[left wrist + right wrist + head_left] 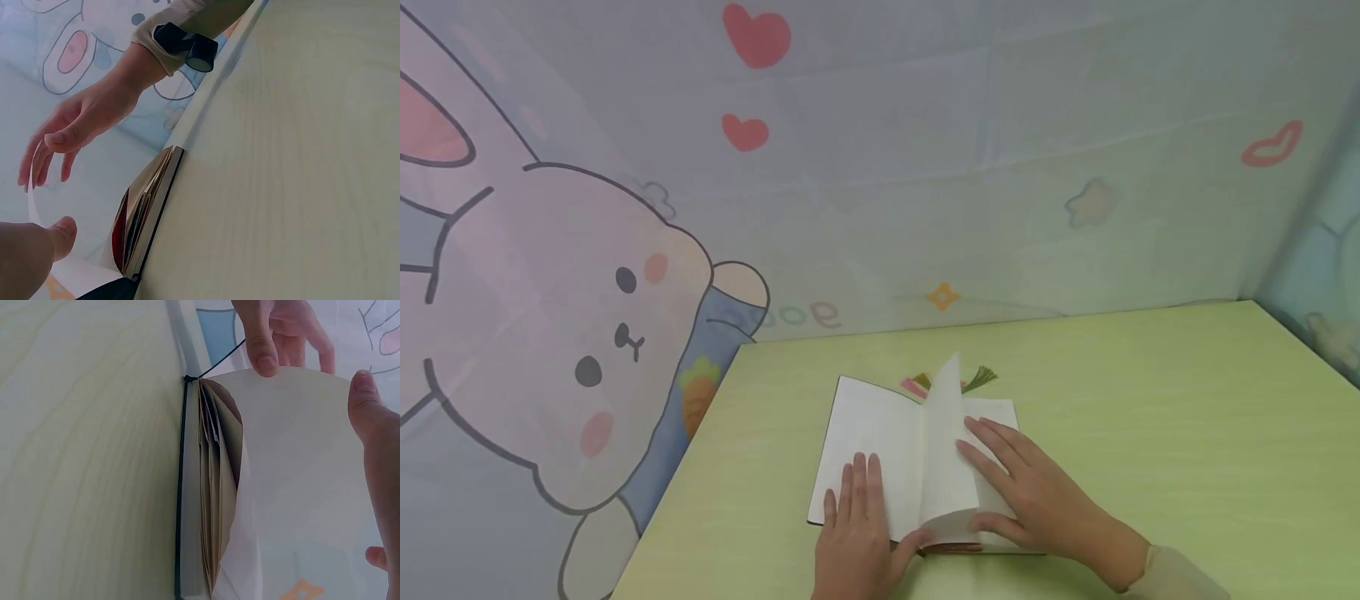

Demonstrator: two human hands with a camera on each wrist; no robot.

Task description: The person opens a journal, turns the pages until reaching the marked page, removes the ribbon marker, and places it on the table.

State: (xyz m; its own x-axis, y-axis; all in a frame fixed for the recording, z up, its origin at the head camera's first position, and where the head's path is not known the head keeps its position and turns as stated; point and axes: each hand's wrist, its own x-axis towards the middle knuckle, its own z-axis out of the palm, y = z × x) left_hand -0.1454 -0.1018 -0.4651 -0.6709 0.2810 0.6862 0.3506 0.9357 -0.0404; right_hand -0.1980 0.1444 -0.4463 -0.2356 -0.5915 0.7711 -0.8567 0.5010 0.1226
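An open book (867, 433) with blank white pages and a dark cover edge lies on the table. My left hand (857, 533) rests flat on its left page, fingers straight and thumb near the spine. One page (946, 458) stands raised and curved near the middle. My right hand (1037, 492) touches this page's free edge with nearly straight fingers, its thumb apart from the fingers. In the right wrist view, brownish sheets (215, 469) show between the pages at the book's lower edge. A green tassel (980, 379) and a pink strip (914, 387) stick out at the top.
The book lies near the front of a pale green table (1187, 433). Behind it hangs a light cloth backdrop (887, 208) with hearts and a large printed rabbit (625, 333) at the left. A dark camera (187, 47) is strapped at the right wrist.
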